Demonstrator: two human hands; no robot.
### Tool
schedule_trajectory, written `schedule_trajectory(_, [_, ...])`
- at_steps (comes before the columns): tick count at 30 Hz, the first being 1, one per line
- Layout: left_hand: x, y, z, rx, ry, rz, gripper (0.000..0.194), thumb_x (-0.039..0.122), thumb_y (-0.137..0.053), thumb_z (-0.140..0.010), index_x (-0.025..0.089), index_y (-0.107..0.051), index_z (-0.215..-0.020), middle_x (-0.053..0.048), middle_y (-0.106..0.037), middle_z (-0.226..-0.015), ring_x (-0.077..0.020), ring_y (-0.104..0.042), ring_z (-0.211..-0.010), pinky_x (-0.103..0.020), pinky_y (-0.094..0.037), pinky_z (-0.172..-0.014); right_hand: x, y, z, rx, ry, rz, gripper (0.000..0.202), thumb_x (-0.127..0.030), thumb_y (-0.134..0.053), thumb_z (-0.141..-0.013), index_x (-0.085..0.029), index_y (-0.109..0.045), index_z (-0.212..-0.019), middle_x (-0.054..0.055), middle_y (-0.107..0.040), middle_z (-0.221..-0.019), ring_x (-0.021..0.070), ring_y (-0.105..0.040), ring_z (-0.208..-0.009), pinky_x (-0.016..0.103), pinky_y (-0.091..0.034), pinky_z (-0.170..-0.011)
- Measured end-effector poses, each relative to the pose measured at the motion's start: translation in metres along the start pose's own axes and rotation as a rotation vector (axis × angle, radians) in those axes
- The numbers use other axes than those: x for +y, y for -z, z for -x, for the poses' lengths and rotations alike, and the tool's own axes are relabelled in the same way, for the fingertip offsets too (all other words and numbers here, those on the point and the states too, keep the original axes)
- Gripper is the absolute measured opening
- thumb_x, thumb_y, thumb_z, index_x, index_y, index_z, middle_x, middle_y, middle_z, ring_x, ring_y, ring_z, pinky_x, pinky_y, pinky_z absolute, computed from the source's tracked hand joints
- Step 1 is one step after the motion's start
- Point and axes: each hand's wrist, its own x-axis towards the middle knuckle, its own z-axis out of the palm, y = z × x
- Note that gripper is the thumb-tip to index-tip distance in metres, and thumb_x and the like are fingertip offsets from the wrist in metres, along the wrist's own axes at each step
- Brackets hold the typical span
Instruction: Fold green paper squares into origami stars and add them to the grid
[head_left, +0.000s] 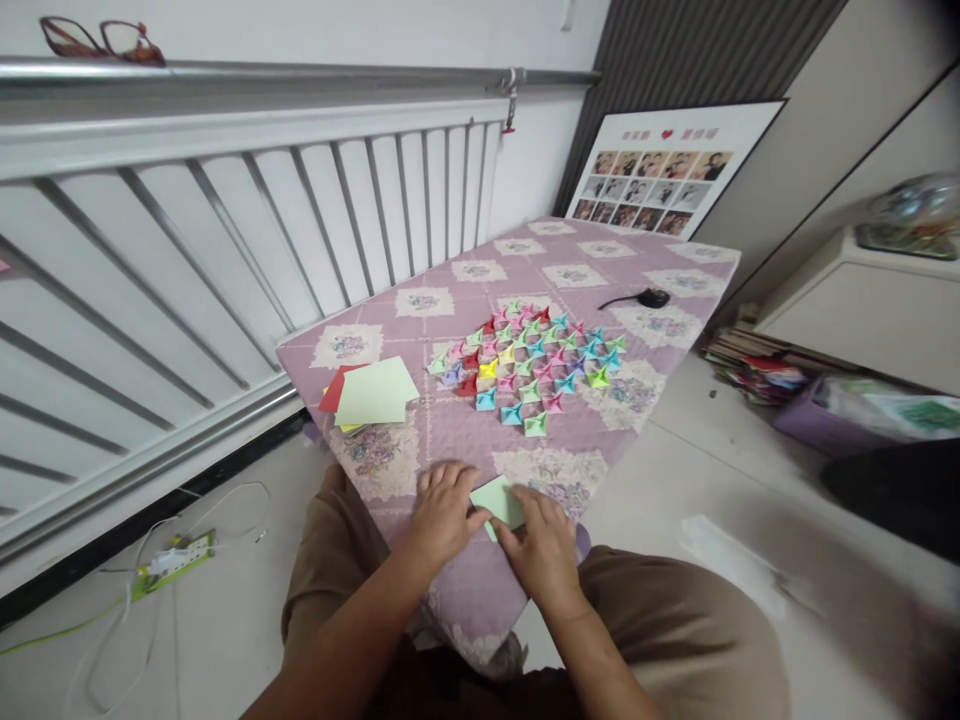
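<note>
Nearest, the left hand (pixel 448 508) and the right hand (pixel 541 540) lie on the near end of the table (pixel 480 595), with a pale green sheet (pixel 499 503) flat on the cloth between them. The left hand's thumb and fingertips touch the sheet's left edge. The right hand's thumb and fingers are spread in a narrow curve, holding down its right side. The sheet looks partly folded, though it is too small to be sure.

Farther on, to the left, a stack of paper (pixel 376 392) lies near the table's edge, pale green on top, with red and yellow showing beneath. To the right of the stack, small folded shapes (pixel 525 365) in red, pink, blue, yellow and green stand close together in rough rows. Beyond them lies a black object (pixel 653 298) with a thin cord or stem. Past the table's far end leans a photo board (pixel 660 180); glasses (pixel 101 40) rest on the pipe above the radiator (pixel 255 220).
</note>
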Motion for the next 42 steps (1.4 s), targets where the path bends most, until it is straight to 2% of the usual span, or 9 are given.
schedule_trajectory(3, [-0.003,0.000,-0.001,-0.021,-0.037,0.006,0.045,0.036,-0.064,-0.080,0.028,-0.051,-0.123,-0.005,-0.048,-0.128,-0.0255,-0.038,-0.121,-0.045,-0.027,-0.102,0.006,-0.001,-0.003,-0.060,-0.028,0.089,0.053,-0.049,-0.055,-0.083,-0.022,-0.050,-0.129,0.010,-0.056,-0.125,0.0289,-0.049,-0.111,0.043,-0.039,-0.085])
schedule_trajectory(9, [-0.009,0.000,-0.009,-0.098,-0.122,0.001,0.050,0.034,-0.062,-0.080,0.030,-0.049,-0.129,-0.005,-0.039,-0.141,-0.0267,-0.029,-0.131,-0.049,-0.019,-0.109,0.008,0.000,-0.009,-0.184,-0.038,0.097,0.056,-0.050,-0.058,-0.080,-0.023,-0.051,-0.129,0.011,-0.051,-0.132,0.0311,-0.045,-0.118,0.047,-0.040,-0.087])
schedule_trajectory(19, [-0.011,-0.004,-0.010,-0.083,-0.125,0.021,0.047,0.031,-0.064,-0.078,0.031,-0.053,-0.123,-0.004,-0.041,-0.140,-0.0261,-0.029,-0.132,-0.050,-0.018,-0.109,0.006,0.002,-0.007,-0.151,-0.041,0.075,0.051,-0.046,-0.060,-0.079,-0.026,-0.054,-0.125,0.009,-0.053,-0.130,0.0296,-0.046,-0.117,0.046,-0.040,-0.087])
schedule_trajectory(35, [-0.012,-0.006,-0.009,-0.052,-0.135,0.014,0.048,0.031,-0.064,-0.079,0.031,-0.052,-0.125,-0.003,-0.044,-0.138,-0.0243,-0.032,-0.130,-0.048,-0.019,-0.109,0.008,0.001,-0.003,-0.113,-0.031,0.040,0.052,-0.049,-0.061,-0.080,-0.025,-0.053,-0.126,0.008,-0.056,-0.128,0.0276,-0.048,-0.118,0.043,-0.037,-0.089])
schedule_trajectory(42, [-0.013,-0.007,-0.008,-0.050,-0.137,0.021,0.045,0.031,-0.065,-0.078,0.032,-0.054,-0.122,-0.002,-0.044,-0.138,-0.0242,-0.032,-0.130,-0.047,-0.017,-0.110,0.009,-0.001,-0.002,-0.102,-0.072,-0.054,0.039,-0.045,-0.064,-0.078,-0.025,-0.060,-0.111,0.007,-0.058,-0.126,0.0270,-0.050,-0.115,0.043,-0.035,-0.090])
